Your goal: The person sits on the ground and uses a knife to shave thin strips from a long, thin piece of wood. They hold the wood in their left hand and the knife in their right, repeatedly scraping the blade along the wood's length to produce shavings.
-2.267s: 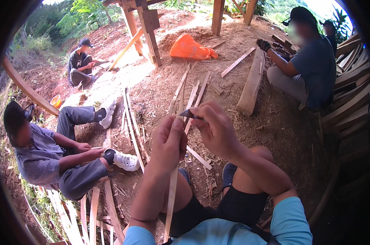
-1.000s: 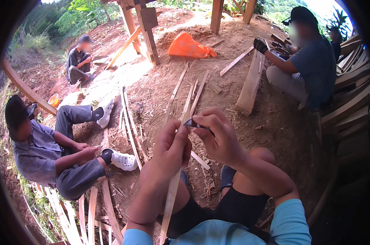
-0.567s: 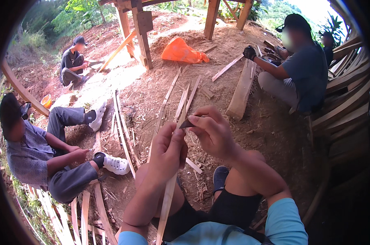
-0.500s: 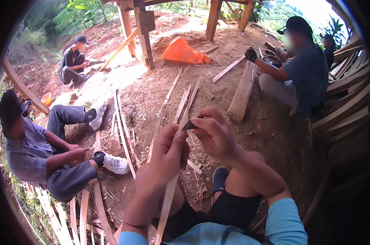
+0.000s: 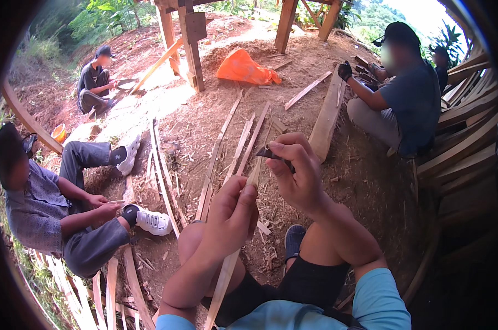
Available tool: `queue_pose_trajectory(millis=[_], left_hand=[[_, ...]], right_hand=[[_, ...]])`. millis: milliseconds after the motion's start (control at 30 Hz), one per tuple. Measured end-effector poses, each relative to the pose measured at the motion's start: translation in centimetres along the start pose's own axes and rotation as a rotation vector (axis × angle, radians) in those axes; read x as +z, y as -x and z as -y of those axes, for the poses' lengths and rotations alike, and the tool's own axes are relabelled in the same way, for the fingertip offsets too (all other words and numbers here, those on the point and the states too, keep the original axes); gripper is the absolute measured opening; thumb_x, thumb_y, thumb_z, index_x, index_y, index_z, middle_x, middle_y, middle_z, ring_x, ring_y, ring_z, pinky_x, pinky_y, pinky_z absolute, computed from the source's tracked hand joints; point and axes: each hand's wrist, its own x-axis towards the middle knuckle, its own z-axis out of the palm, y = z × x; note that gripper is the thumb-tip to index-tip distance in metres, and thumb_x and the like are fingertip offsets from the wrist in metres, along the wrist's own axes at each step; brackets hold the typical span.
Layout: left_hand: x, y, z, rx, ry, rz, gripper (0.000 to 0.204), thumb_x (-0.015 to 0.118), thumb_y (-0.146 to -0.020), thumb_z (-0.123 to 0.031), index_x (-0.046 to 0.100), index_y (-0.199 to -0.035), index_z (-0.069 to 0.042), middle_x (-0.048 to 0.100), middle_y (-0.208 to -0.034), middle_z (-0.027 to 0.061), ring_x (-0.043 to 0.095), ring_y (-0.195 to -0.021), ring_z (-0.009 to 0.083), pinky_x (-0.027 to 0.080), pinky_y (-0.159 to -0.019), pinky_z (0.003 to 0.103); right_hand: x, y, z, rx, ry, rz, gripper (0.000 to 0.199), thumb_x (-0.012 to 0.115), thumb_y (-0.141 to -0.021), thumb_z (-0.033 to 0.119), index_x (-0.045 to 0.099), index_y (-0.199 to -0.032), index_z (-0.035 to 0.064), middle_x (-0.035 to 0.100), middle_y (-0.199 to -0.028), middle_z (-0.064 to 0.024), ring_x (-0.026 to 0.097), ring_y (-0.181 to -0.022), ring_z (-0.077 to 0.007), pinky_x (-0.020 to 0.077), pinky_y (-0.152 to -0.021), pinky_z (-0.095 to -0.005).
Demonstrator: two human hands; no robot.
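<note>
Head view, seated worker on bare earth. Thick pale wooden plank [image 5: 327, 118] lies on the ground beyond the hands, beside a crumpled orange plastic sack [image 5: 243, 68]; 3 other people sit around. Long thin pale bamboo strip [image 5: 227, 275] runs from lap level up between both hands. Left hand [image 5: 232, 217] has its fingers clamped around the strip's middle. Right hand [image 5: 295, 173] pinches a small dark knife blade [image 5: 268, 153] against the strip's upper end.

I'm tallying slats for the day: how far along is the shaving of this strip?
Done: pale shavings litter the dirt. In hand: the left hand grips the long thin pale wooden strip; the right hand presses a small dark blade at its top end. Left: more wooden strips lie ahead.
</note>
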Motion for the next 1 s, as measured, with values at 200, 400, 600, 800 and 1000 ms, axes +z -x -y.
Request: queue_pose_trajectory(millis=[200,400,600,800,1000], left_hand=[[0.1,-0.1,0.1,0.000,0.002,-0.003,0.020,0.041,-0.100,-0.022,0.048,-0.096,-0.004,0.045,-0.051,-0.0008,0.037,-0.035,0.0057,0.028,-0.033,0.019],[0.2,-0.3,-0.3,-0.024,0.006,0.008,0.018,0.041,-0.100,-0.020,0.047,-0.096,-0.003,0.045,-0.052,-0.0023,0.040,-0.037,0.0043,0.030,-0.034,0.019],[0.4,1.1,0.2,-0.069,0.017,0.072,0.019,0.044,-0.099,-0.022,0.048,-0.095,-0.004,0.046,-0.053,-0.0023,0.042,-0.039,0.0041,0.032,-0.036,0.019],[-0.4,0.5,0.0,-0.115,0.010,-0.033,0.017,0.044,-0.099,-0.021,0.048,-0.096,-0.004,0.046,-0.053,-0.0024,0.042,-0.040,0.0042,0.031,-0.036,0.019],[0.5,0.4,0.0,-0.067,-0.029,-0.058,0.017,0.043,-0.099,-0.021,0.049,-0.098,-0.004,0.047,-0.055,-0.0021,0.043,-0.040,0.0046,0.032,-0.036,0.018]], right_hand=[[0.2,0.1,-0.5,-0.045,0.061,-0.059,0.016,0.063,-0.087,0.008,0.056,-0.100,0.0017,0.054,-0.089,-0.0110,0.058,-0.068,-0.0209,0.0474,-0.056,-0.0304],[0.4,0.3,-0.4,-0.035,0.117,-0.104,0.016,0.062,-0.087,0.008,0.056,-0.101,0.0021,0.054,-0.091,-0.0108,0.057,-0.069,-0.0208,0.0474,-0.058,-0.0305],[-3.3,-0.3,-4.5,0.323,0.176,-0.370,0.014,0.057,-0.091,0.012,0.054,-0.101,0.0023,0.057,-0.098,-0.0099,0.055,-0.077,-0.0159,0.0443,-0.060,-0.0278],[-1.1,0.7,0.2,0.082,-0.021,-0.037,0.016,0.061,-0.088,0.010,0.054,-0.101,0.0012,0.056,-0.093,-0.0122,0.059,-0.078,-0.0209,0.0477,-0.062,-0.0306],[-0.4,0.5,0.2,0.030,-0.068,0.031,0.017,0.063,-0.085,0.006,0.055,-0.100,0.0013,0.056,-0.090,-0.0132,0.060,-0.075,-0.0238,0.0484,-0.060,-0.0317]])
